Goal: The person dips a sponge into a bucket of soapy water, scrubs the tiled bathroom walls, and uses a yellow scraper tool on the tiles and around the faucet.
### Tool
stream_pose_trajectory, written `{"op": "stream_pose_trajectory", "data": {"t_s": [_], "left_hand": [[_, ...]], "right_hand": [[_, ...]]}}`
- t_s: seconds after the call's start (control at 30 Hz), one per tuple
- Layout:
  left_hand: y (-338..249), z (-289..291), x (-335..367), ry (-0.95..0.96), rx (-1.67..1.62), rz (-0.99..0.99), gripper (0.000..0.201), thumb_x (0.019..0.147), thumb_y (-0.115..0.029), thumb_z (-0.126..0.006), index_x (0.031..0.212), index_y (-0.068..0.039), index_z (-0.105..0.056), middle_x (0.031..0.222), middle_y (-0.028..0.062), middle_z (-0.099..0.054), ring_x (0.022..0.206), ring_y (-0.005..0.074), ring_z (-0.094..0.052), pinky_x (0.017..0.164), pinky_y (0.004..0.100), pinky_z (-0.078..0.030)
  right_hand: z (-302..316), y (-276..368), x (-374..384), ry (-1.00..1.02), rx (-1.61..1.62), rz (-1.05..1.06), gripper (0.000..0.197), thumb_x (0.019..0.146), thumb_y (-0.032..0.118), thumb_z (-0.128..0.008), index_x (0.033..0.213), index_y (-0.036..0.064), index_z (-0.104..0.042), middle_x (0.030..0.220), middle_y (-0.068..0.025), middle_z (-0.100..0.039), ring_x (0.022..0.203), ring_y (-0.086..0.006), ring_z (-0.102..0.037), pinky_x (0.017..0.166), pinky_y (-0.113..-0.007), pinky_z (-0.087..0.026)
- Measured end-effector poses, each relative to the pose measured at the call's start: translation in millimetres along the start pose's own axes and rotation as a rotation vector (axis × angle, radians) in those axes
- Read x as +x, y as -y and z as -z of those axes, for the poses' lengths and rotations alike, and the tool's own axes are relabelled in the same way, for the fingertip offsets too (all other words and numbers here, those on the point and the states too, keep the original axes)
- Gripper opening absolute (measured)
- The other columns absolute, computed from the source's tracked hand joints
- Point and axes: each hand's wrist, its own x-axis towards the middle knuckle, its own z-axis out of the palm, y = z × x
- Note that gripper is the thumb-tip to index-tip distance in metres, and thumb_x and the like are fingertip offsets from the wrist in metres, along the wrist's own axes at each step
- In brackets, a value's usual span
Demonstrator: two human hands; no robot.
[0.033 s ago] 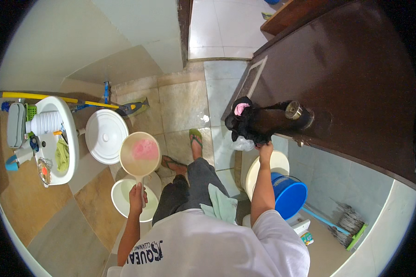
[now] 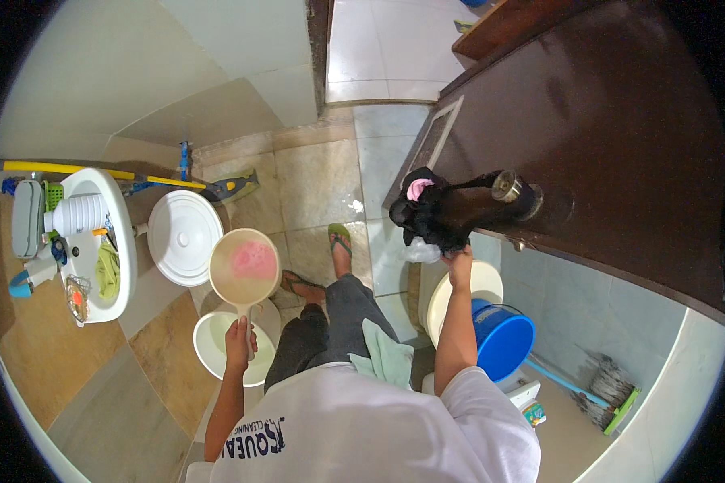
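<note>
My left hand (image 2: 238, 344) is closed round the handle of a cream plastic dipper (image 2: 224, 267), held level with pink liquid (image 2: 252, 259) in it. Below it stands a pale round bucket (image 2: 207, 344), partly hidden by the dipper and my leg. On the right, my right hand (image 2: 459, 267) has its fingers curled at the lower edge of a black cloth bundle (image 2: 431, 219), beside the edge of a dark brown door (image 2: 612, 153). What those fingers grip is hidden. The bundle hangs by a strap from the round doorknob (image 2: 506, 185); pink cloth (image 2: 418, 189) and clear plastic (image 2: 421, 251) show at it.
A white sink (image 2: 119, 298) at left holds a bottle (image 2: 80, 214) and a green cloth (image 2: 108, 271). A round white lid (image 2: 185, 237) and a yellow-handled mop (image 2: 157, 180) are near it. A blue bucket (image 2: 506, 346) and a brush (image 2: 608, 386) lie right.
The door, its knob and the hanging black bundle have shifted very slightly left, along with my right hand. My left hand and the dipper are practically unmoved.
</note>
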Motion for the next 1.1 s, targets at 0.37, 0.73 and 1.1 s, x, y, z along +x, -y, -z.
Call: {"op": "stream_pose_trajectory", "data": {"t_s": [0.37,0.73,1.1], "left_hand": [[-8,-9,3,0.026,-0.052,-0.027,0.036,0.088,-0.040,-0.049,0.081,-0.005,-0.051,0.052,0.0007,-0.045,0.038,0.0086,-0.041,0.035,0.0217,-0.036],[13,-21,7,-0.036,-0.213,-0.037,0.032,0.088,-0.035,-0.049,0.079,-0.005,-0.050,0.052,0.0016,-0.044,0.038,0.0102,-0.041,0.035,0.0239,-0.035],[30,-23,-42,-0.201,-0.317,-0.030,0.033,0.083,-0.037,-0.057,0.080,-0.005,-0.049,0.053,0.0016,-0.046,0.041,0.0103,-0.044,0.037,0.0257,-0.035]], "right_hand": [[-4,-12,25,0.237,-0.331,-0.149,0.040,0.083,0.016,-0.047,0.122,0.0059,-0.040,0.102,-0.0098,-0.058,0.081,-0.0225,-0.060,0.064,-0.038,-0.053],[-26,62,-27,0.744,-1.195,0.032,0.047,0.070,0.010,-0.041,0.114,0.0036,-0.054,0.074,-0.0098,-0.058,0.059,-0.0187,-0.056,0.051,-0.033,-0.048],[-286,115,-172,1.481,-0.857,0.350,0.034,0.077,0.004,-0.052,0.111,0.0047,-0.047,0.105,-0.0109,-0.053,0.102,-0.0236,-0.049,0.087,-0.032,-0.038]]}}
